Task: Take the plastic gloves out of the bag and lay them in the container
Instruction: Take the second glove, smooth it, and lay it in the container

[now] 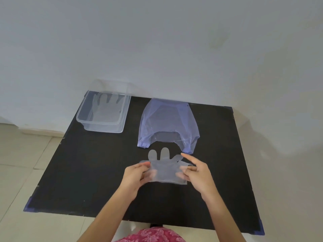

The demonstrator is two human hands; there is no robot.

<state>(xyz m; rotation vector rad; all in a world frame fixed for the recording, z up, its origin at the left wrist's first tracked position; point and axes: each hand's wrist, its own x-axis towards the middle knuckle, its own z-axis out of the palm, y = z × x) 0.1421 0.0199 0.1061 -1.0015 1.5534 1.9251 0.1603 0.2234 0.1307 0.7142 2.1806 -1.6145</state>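
- A clear glove (166, 172) is pinched at its edges by the left hand (135, 177) and right hand (197, 173), above the black table (87, 172).
- Beyond it, a blue bag (167, 123) is laid flat, mouth toward the hands.
- At the far left, another glove (106, 109) is seen inside the clear container (103, 112).
- The table is bordered by a tiled floor (22, 163) and white wall (157, 41).

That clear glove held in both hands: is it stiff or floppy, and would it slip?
The clear glove probably flops: it creases between the left hand and right hand. It looks very light, being see-through film. Likely slippery, so both hands pinch its edges.
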